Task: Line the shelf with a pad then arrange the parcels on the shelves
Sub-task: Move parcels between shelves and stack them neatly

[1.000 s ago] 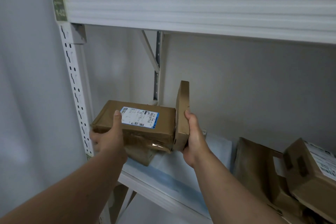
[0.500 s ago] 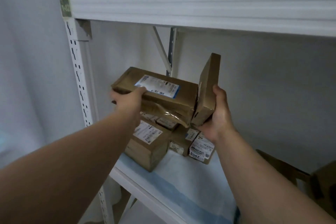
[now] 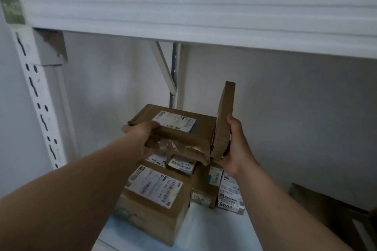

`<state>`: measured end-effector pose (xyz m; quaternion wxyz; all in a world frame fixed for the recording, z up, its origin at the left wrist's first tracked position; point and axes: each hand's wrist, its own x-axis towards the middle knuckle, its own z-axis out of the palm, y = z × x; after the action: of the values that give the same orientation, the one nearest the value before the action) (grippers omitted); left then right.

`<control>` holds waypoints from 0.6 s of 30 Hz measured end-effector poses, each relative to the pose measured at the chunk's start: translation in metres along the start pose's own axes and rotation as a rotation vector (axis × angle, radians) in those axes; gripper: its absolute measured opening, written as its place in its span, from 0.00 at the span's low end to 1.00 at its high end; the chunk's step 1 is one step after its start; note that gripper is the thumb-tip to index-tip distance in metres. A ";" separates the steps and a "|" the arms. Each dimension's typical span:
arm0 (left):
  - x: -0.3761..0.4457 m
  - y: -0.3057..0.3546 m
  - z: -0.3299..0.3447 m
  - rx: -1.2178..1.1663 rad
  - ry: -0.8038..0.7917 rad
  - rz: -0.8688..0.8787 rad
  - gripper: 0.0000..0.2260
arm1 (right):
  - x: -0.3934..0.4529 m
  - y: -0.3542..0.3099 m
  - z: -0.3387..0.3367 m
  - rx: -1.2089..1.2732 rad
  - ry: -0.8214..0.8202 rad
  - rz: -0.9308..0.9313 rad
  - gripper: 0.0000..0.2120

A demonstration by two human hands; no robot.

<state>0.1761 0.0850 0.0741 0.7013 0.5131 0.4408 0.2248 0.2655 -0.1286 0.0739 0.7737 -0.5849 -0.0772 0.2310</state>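
My left hand (image 3: 140, 136) grips the left end of a flat brown parcel with a white and blue label (image 3: 183, 134), held level above the lower shelf. My right hand (image 3: 234, 144) grips a thin brown parcel (image 3: 225, 120) standing on edge against the flat one's right end. Below them, several labelled brown parcels (image 3: 155, 197) sit on the white pad (image 3: 214, 228) that lines the lower shelf. The upper shelf (image 3: 204, 6) crosses the top, its front wrapped in white foam.
A white slotted upright (image 3: 38, 100) stands at the left. A diagonal brace (image 3: 163, 67) and rear post run behind the parcels. More brown parcels (image 3: 334, 214) lie on the shelf at the lower right. A grey wall closes the back.
Both hands have carried the two parcels up and to the right, and they now hang over the stack of parcels on the lower shelf. The view has moved closer.
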 end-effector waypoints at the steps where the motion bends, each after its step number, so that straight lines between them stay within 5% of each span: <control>1: 0.010 -0.002 -0.004 0.040 -0.017 -0.035 0.33 | 0.002 0.005 0.002 -0.006 -0.001 0.013 0.28; 4: 0.041 -0.016 -0.012 0.195 -0.131 -0.114 0.35 | 0.004 0.021 0.003 -0.050 0.014 0.043 0.27; 9: 0.069 -0.019 -0.014 0.295 -0.106 -0.036 0.31 | 0.001 0.033 0.001 -0.075 0.096 0.081 0.26; 13: 0.063 -0.009 -0.014 0.318 -0.065 0.045 0.10 | -0.001 0.029 0.002 -0.127 0.130 0.069 0.24; 18: 0.076 -0.014 -0.020 0.394 0.028 0.127 0.13 | -0.006 0.026 0.002 -0.186 0.128 0.069 0.22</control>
<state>0.1960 0.1483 0.0302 0.5657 0.6640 0.4526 0.1853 0.2521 -0.1242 0.0507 0.7112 -0.6698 -0.0286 0.2115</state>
